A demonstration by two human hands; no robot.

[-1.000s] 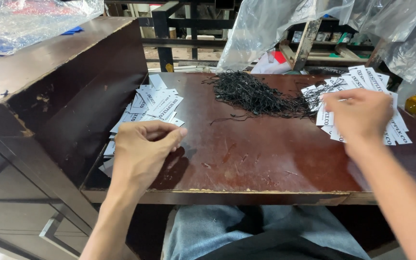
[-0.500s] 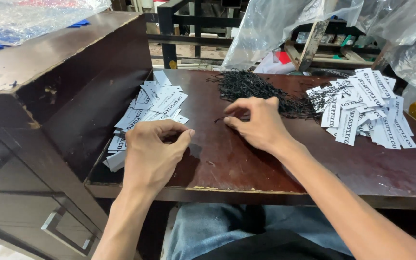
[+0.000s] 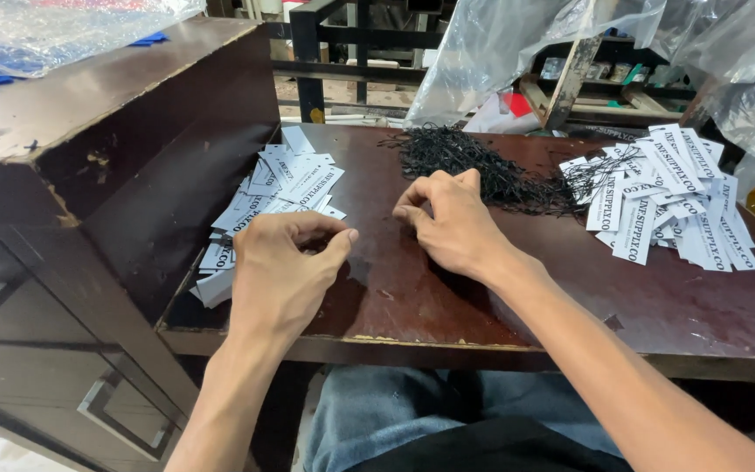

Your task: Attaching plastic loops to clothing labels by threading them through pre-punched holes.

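Standing at far left is a dark cabinet (image 3: 63, 175) with drawer handles, a sheet of clear plastic (image 3: 54, 31) lying over blue cloth on its top. Against its side, on the brown table (image 3: 517, 297), lies the left pile of white tags (image 3: 277, 192). The left hand (image 3: 281, 271) hovers over the near edge of this pile, fingers curled with thumb and forefinger tips drawn together; whether a tag is pinched between them cannot be told. The right hand (image 3: 447, 223) rests just beside it at table centre, fingers bunched together and pressed down toward the tabletop, just short of the black strings (image 3: 474, 166); anything held is hidden. The strings form a tangled heap behind the right hand. Farther right, a second pile of tags (image 3: 666, 201) spreads out, touching the heap's edge. Behind the table hang clear plastic bags (image 3: 500, 52) over wooden frames.
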